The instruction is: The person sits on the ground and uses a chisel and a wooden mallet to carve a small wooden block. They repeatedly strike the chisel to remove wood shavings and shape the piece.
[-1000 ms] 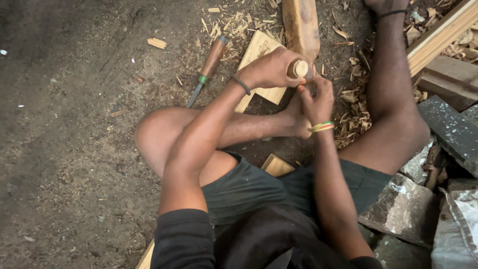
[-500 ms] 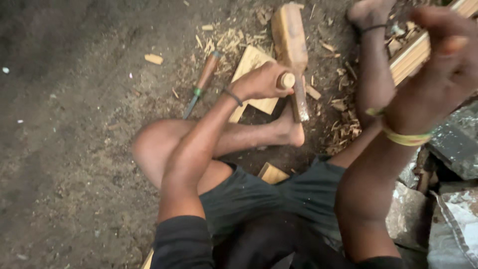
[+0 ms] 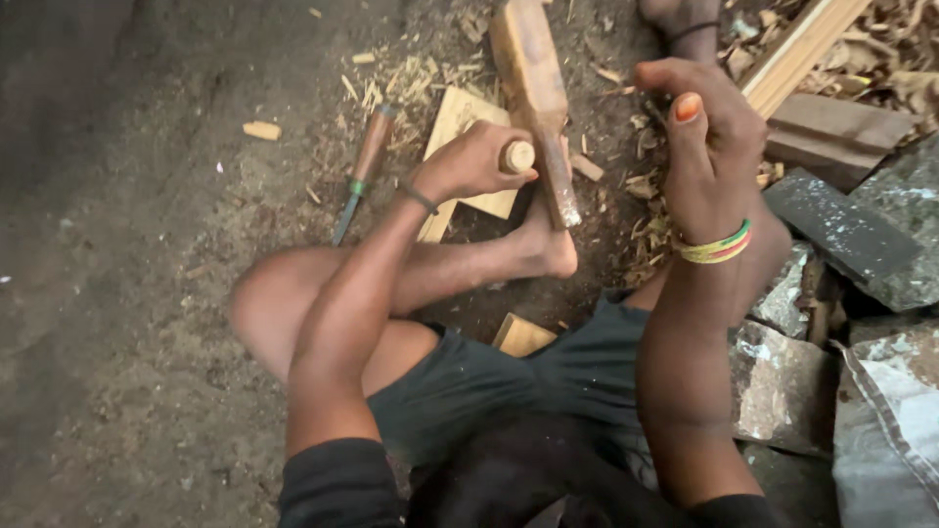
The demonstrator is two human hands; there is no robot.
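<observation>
right hand (image 3: 709,147) dropped lower now, fingers curled on nothing, left hand (image 3: 469,161) fisted round round-topped wooden chisel handle (image 3: 518,156), against long pale wood block (image 3: 533,88)

Dark dirt floor (image 3: 127,323) strewn with wood shavings (image 3: 411,78); perhaps stones (image 3: 782,391) at right.

Dim daylight, soft shadows, slight motion blur.

One package is seen: a grey-white woven sack (image 3: 895,430), near right corner, crumpled, w/ a stitched seam along its edge, laid beside grey stones (image 3: 782,381). No labels, signs or screens are seen.
</observation>
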